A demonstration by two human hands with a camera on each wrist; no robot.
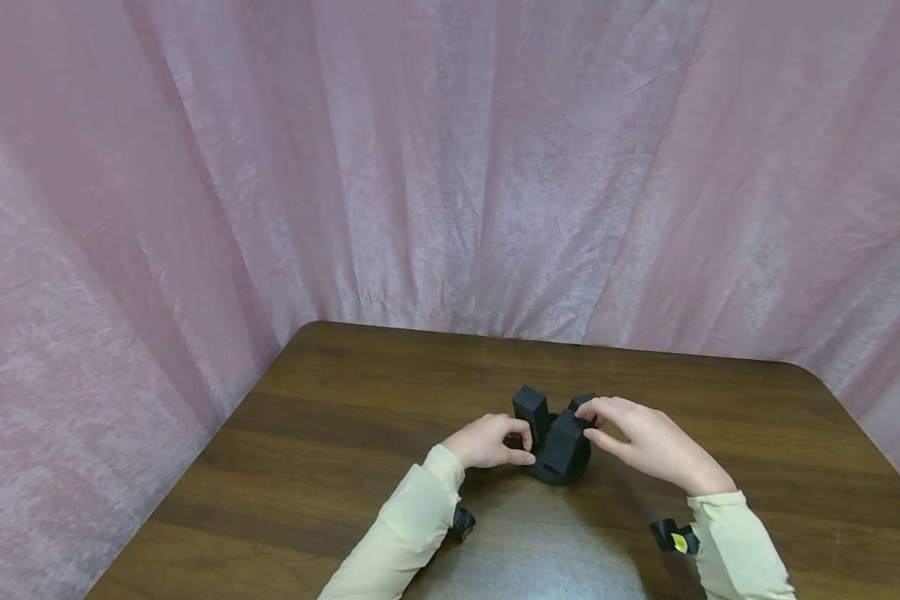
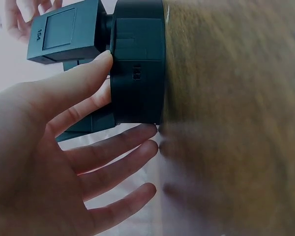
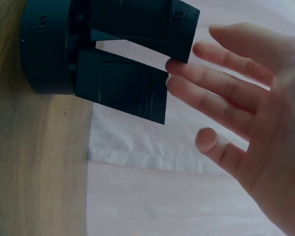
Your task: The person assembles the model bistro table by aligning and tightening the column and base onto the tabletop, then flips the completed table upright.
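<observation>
A black round base (image 1: 557,475) stands on the table with several black blocks rising from it. One tall block (image 1: 530,407) leans outward at the left. A nearer block (image 2: 64,32) bears raised digits. My left hand (image 1: 487,442) holds the base at its left side, thumb and forefinger at its upper edge; in the left wrist view the other fingers extend past it, their tips near the tabletop. On the other side is my right hand (image 1: 645,442), its fingers loosely extended. In the right wrist view, two fingertips touch or nearly touch the ends of two blocks (image 3: 125,86).
The brown wooden table (image 1: 330,383) has rounded far corners. Pink curtains (image 1: 450,167) hang behind it and on the left. A small black camera (image 1: 461,523) sits at the left wrist, another camera (image 1: 673,536) at the right.
</observation>
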